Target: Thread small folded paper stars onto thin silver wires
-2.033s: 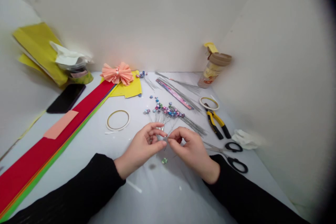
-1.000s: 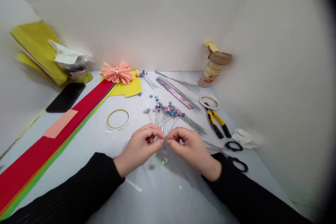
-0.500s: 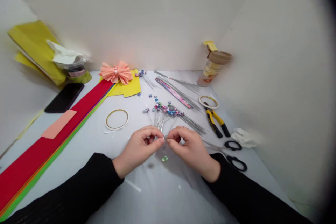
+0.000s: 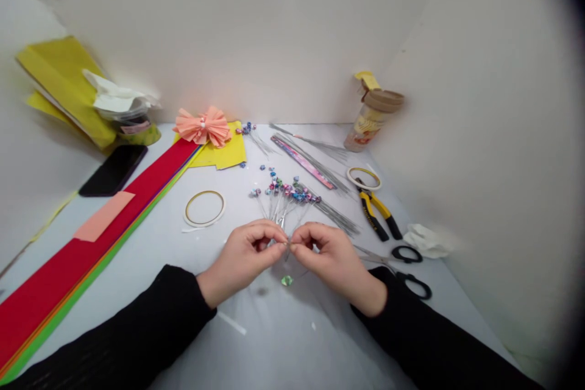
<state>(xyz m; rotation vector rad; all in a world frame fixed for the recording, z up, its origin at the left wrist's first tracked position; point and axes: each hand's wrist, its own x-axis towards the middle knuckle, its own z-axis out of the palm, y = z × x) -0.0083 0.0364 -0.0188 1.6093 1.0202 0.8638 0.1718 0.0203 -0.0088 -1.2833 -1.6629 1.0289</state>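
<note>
My left hand (image 4: 249, 256) is closed, thumb and forefinger pinched together. Fingertip to fingertip with it, my right hand (image 4: 329, 259) pinches in the same way. Whatever lies between them is too small to make out. Just below the fingertips is a green folded paper star (image 4: 286, 281); whether it is joined to anything in my fingers I cannot tell. Behind my hands lies a fan of thin wires tipped with small blue, pink and purple stars (image 4: 292, 190), their lower ends partly hidden by my fingers.
Tape rolls (image 4: 204, 209) lie left and right. Yellow-handled pliers (image 4: 378, 213), black-handled scissors (image 4: 411, 268), crumpled tissue (image 4: 428, 241) and a cup (image 4: 372, 119) stand or lie rightward. Long coloured paper (image 4: 91, 274), a pink paper bow (image 4: 203, 126) and a phone (image 4: 113, 170) are leftward. Loose wires (image 4: 331, 213) lie behind.
My two hands have come slightly closer, so the fingertips now meet. The green star sits a touch lower in view. The other things have stayed in place.
</note>
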